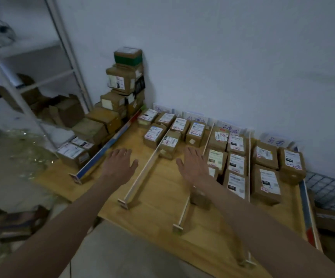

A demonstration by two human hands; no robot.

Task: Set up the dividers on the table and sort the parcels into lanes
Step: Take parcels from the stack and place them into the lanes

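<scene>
A wooden table (162,201) carries several upright dividers that split it into lanes: a blue-edged one (106,147) at the left, a pale one (142,177) beside it, and another (184,209) further right. Brown parcels with white labels fill the lanes, such as one (154,134) at the far left lane and one (266,184) at the right. My left hand (118,164) hovers flat over the leftmost lane, fingers spread, holding nothing. My right hand (192,165) hovers flat over the second lane, also with nothing in it.
A tall stack of unsorted parcels (120,91) leans in the corner left of the table. Handwritten lane signs (196,118) stand along the wall. A white metal shelf (42,81) stands at the left. A blue-edged board (309,213) borders the table's right side.
</scene>
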